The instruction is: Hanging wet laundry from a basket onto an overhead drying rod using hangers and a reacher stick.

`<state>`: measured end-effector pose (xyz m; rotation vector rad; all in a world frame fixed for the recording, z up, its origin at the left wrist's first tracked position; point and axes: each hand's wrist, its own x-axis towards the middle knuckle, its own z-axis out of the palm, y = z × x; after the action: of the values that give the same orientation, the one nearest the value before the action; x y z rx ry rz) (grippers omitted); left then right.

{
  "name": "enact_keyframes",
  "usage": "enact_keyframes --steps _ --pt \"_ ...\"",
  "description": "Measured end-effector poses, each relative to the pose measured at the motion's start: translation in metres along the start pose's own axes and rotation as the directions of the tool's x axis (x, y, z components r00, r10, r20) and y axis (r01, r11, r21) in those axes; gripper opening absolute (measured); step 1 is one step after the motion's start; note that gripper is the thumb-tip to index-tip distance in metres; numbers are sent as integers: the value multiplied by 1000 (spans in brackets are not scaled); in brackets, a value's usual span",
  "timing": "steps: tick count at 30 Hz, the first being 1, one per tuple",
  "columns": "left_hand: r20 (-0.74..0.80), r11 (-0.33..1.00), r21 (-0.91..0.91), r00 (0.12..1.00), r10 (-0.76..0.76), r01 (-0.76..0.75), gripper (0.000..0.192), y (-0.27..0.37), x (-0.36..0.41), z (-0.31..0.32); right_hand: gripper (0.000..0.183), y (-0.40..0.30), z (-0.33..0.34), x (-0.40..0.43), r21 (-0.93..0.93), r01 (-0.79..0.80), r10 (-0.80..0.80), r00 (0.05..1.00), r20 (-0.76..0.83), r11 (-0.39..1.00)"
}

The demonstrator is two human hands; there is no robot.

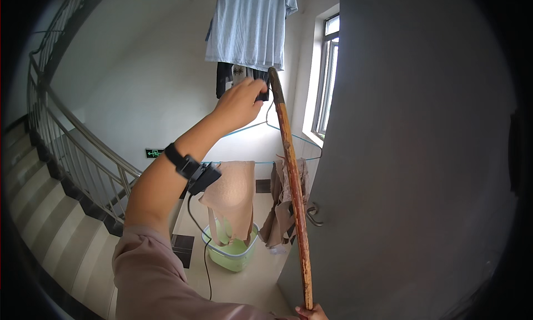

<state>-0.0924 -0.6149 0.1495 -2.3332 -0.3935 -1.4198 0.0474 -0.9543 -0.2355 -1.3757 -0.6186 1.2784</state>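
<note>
My right hand (313,312) is at the bottom edge, closed around the lower end of a long wooden pole (295,174). The pole leans up and slightly left, its reddish-brown surface worn and its tip dark. My left hand (241,100) is raised beside the tip, fingers curled, with a gap between thumb and fingertips. A blue wire clothes hanger (245,129) hangs there, its hook next to the pole's upper part; the contact is unclear. On its lower bar hang a beige bra (233,195) and a brownish lace garment (272,220).
A light blue T-shirt (252,28) and darker clothes (223,80) hang above. Below stands a green plastic basin (235,259). A grey door (399,153) with a lever handle (314,216) fills the right; stairs (54,211) with a metal railing (89,138) run left. A window (330,78) is behind.
</note>
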Motion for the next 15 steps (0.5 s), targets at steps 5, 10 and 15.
enact_keyframes --steps 5,10,15 --pt "534 966 215 811 -238 141 22 -16 -81 -13 26 -15 2 -12 135 124 -109 988 -107 983" --pt "533 917 363 770 -352 169 30 -40 -108 -2 24 -10 -9 -7 137 164 -147 981 -126 977" --pt "322 956 10 904 -282 294 16 -57 -114 4 24 5 -19 3 -22 252 -253 959 -132 967"
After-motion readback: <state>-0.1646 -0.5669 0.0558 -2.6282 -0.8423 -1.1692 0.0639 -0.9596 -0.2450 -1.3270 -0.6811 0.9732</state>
